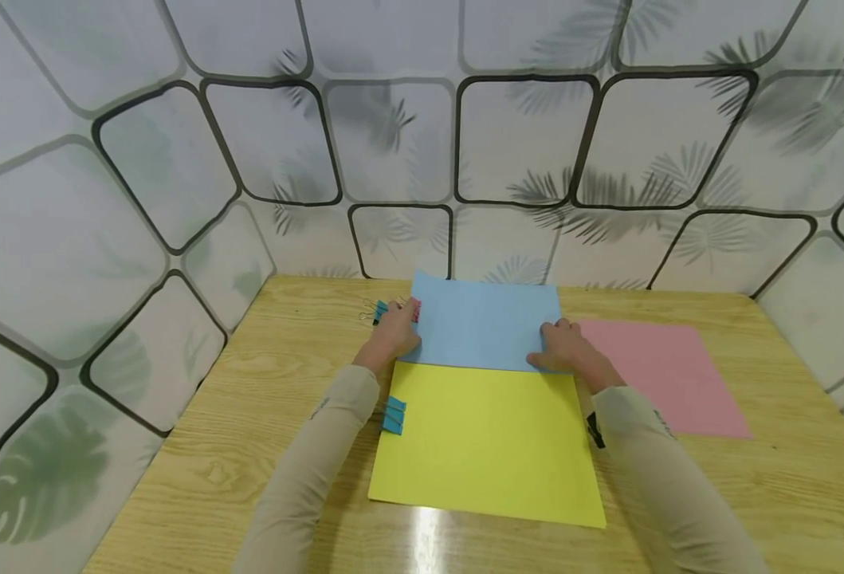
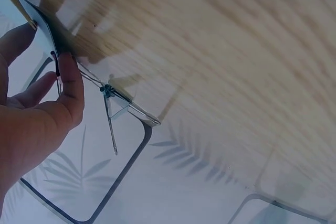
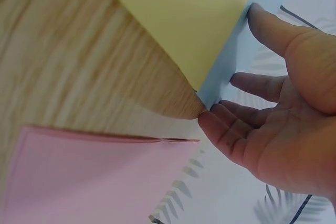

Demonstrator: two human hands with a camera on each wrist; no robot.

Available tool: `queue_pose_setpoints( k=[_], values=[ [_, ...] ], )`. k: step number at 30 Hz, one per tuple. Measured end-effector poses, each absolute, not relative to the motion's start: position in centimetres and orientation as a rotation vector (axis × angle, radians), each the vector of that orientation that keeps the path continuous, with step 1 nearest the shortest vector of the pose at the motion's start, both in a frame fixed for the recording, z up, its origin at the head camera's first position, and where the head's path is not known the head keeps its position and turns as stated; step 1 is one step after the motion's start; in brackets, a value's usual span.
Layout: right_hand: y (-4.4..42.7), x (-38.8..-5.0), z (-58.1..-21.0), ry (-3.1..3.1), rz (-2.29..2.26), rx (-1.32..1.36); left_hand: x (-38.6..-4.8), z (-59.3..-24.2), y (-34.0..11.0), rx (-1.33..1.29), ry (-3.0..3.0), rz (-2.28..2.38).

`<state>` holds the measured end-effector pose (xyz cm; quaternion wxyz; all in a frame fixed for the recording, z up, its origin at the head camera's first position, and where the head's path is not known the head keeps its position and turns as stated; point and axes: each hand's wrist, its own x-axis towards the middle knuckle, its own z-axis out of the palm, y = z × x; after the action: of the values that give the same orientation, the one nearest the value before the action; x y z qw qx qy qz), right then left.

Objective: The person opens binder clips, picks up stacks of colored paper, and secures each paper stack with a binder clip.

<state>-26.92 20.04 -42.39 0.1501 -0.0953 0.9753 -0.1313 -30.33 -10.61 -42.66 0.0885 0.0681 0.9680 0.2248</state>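
The blue sheet [image 1: 482,323] is located directly beyond the yellow sheet [image 1: 493,442], which is taken as the landmark; its near edge is met by the yellow sheet's far edge. Which of the two overlies the other cannot be established. The visible long axis of the blue sheet is set from left to right, parallel to that far edge. It is lain across, between the two hands: neither is nearer, as both sides are touched.

The blue sheet's left side is touched by the left hand [image 1: 393,331], beyond the yellow sheet's far left corner. Its fingers are seen bent at the edge; whether anything is pinched cannot be told. The right side is touched by the right hand [image 1: 563,347], beyond the far right corner; its fingers are extended and spread, with tips laid against the blue sheet and no grip evident.

A blue clip [image 1: 394,415] is fixed on the yellow sheet's left edge; a black clip [image 1: 595,430] is noted at its right edge, partly hidden by a sleeve [image 1: 617,410]. Beyond its far left corner, a pink clip [image 1: 416,310] and a teal clip [image 1: 380,309] are found beside the left hand. To its right, a pink sheet [image 1: 669,379] is laid on the bench [image 1: 249,446].
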Motion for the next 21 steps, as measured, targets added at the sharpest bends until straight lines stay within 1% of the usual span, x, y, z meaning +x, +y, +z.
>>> queue_pose_setpoints(
  k=[12,21],
  values=[
    [19.88,-26.84,-42.48,2.814,-0.342,-0.293,-30.35,-42.96,-11.00,0.177,2.842,0.602],
    [20.13,-26.98,-42.81,2.810,-0.361,-0.295,-30.14,-42.71,-11.33,0.221,2.819,0.586]
  ],
)
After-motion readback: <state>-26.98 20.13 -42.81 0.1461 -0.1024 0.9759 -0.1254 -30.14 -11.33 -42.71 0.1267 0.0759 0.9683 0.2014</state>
